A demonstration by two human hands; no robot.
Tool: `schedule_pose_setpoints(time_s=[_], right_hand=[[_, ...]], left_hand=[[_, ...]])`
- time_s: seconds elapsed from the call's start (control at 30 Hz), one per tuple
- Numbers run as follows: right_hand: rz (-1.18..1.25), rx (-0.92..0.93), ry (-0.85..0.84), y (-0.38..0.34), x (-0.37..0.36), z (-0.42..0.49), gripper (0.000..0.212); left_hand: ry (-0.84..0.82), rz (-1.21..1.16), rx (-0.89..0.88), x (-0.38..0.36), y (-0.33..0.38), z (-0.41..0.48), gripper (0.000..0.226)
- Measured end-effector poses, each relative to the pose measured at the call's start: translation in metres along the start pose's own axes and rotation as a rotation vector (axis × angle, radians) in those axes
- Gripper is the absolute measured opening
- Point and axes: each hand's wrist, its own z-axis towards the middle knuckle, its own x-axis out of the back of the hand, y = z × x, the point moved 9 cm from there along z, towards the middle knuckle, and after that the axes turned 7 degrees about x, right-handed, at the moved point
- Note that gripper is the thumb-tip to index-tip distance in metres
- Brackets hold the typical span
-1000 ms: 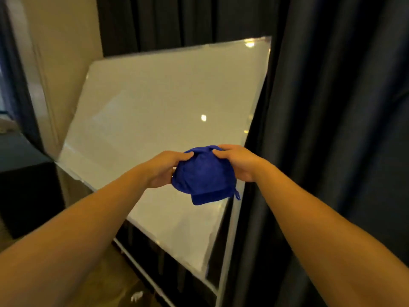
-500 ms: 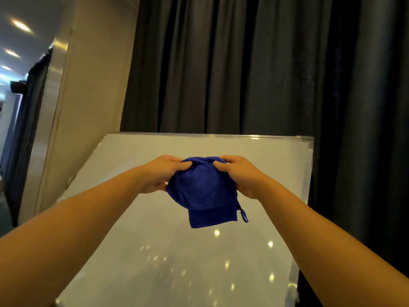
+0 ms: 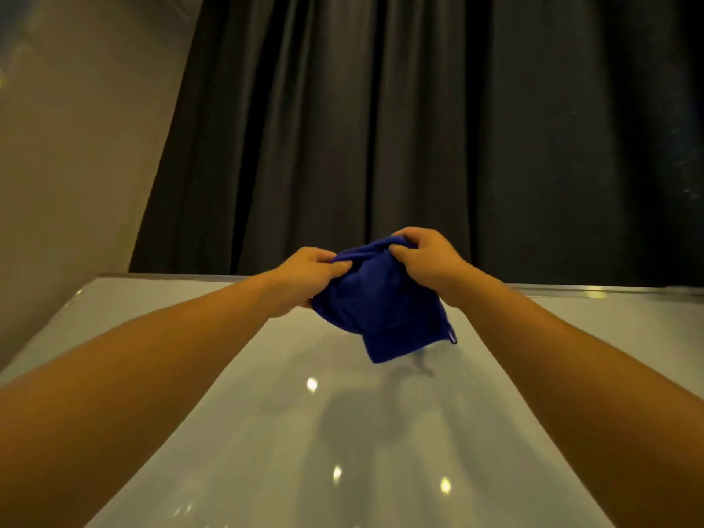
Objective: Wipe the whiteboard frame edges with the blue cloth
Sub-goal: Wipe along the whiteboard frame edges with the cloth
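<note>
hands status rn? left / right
Left hand: closed, pinching the left side of the blue cloth.
Right hand: closed, gripping the cloth's top right, held above the whiteboard.

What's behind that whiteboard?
A dark pleated curtain hangs behind the whiteboard, with a beige wall to its left. The board hides the curtain's lower part and whatever stands beneath it.

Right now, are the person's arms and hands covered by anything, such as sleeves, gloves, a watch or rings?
No. The left hand and the right hand are bare, with no gloves, and no rings show on the fingers. Both forearms are uncovered as far as the picture's edge: no sleeves, watch or bracelet in view.
</note>
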Motion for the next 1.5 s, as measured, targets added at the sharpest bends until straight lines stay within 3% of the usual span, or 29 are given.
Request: schedule_pose_setpoints(time_s=[0.1, 0.23, 0.3, 0.37, 0.53, 0.63, 0.7, 0.77, 0.87, 0.93, 1.0, 1.07, 1.17, 1.23, 1.37, 1.5], right_hand=[[-0.304, 0.164, 0.150, 0.000, -0.008, 0.052, 0.018], [-0.988, 0.521, 0.380, -0.024, -0.033, 0.089, 0.032], [-1.196, 0.502, 0.319, -0.004, -0.058, 0.105, 0.040], [-1.323, 0.295, 0.165, 0.041, -0.075, 0.128, 0.043], [-1.167, -0.172, 0.001, 0.089, -0.061, 0.147, 0.039], [-0.781, -0.263, -0.052, 0.086, -0.079, 0.135, 0.025], [-0.633, -0.297, -0.099, 0.082, -0.106, 0.119, 0.033], [-0.758, -0.262, -0.157, 0.081, -0.130, 0.104, 0.055], [-1.197, -0.021, -0.156, 0.078, -0.163, 0.075, 0.089], [-1.292, 0.097, -0.154, 0.083, -0.176, 0.058, 0.090], [-1.280, 0.098, -0.167, 0.096, -0.163, 0.049, 0.084], [-1.258, 0.033, -0.137, 0.104, -0.131, 0.043, 0.076], [-1.238, -0.133, -0.074, 0.118, -0.095, 0.027, 0.073], [-1.209, -0.180, -0.043, 0.121, -0.101, 0.023, 0.079], [-1.151, -0.050, -0.066, 0.116, -0.147, 0.034, 0.080], [-1.243, -0.059, -0.045, 0.118, -0.098, 0.017, 0.072]], left_hand=[[-0.004, -0.023, -0.103, 0.012, 0.002, 0.060, 0.009], [0.038, -0.069, -0.282, 0.029, 0.005, 0.135, 0.006], [0.104, 0.019, -0.327, 0.037, -0.009, 0.169, 0.004], [0.153, 0.130, -0.296, 0.040, -0.033, 0.210, 0.007], [-0.158, 0.513, -0.023, 0.028, -0.092, 0.263, 0.033], [-0.315, 0.649, 0.021, 0.025, -0.098, 0.265, 0.019], [-0.414, 0.628, 0.080, 0.026, -0.101, 0.262, 0.019], [-0.454, 0.549, 0.070, 0.028, -0.099, 0.261, 0.021], [-0.464, 0.487, -0.010, 0.029, -0.095, 0.257, 0.021], [-0.380, 0.472, -0.132, 0.030, -0.090, 0.252, 0.026], [-0.182, 0.502, -0.323, 0.032, -0.082, 0.241, 0.041], [0.019, 0.560, -0.495, 0.032, -0.085, 0.220, 0.052], [0.129, 0.716, -0.691, 0.012, -0.098, 0.186, 0.064], [0.166, 0.746, -0.727, 0.003, -0.101, 0.176, 0.071], [0.229, 0.770, -0.664, -0.011, -0.098, 0.172, 0.082], [0.209, 0.781, -0.633, -0.011, -0.109, 0.175, 0.100]])
